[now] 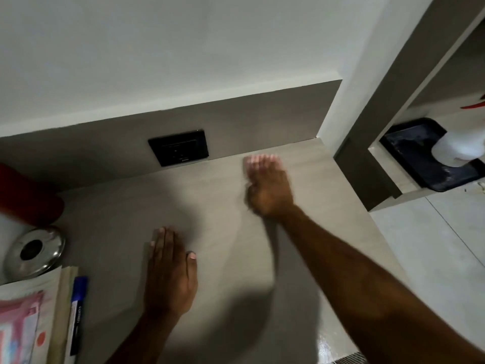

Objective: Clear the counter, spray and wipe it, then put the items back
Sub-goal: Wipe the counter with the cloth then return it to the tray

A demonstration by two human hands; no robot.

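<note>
The beige counter is bare across its middle and right part. My left hand lies flat on it, palm down, thumb spread, holding nothing. My right hand is blurred by motion near the counter's back right corner, fingers stretched out toward the backsplash; I see no cloth or other thing in it. A white spray bottle with a red trigger stands on a black tray in the niche to the right, off the counter.
At the counter's left end sit a red container, a steel lid, printed paper packets and a blue pen. A black wall socket is set in the backsplash. Pale floor tiles lie right of the counter.
</note>
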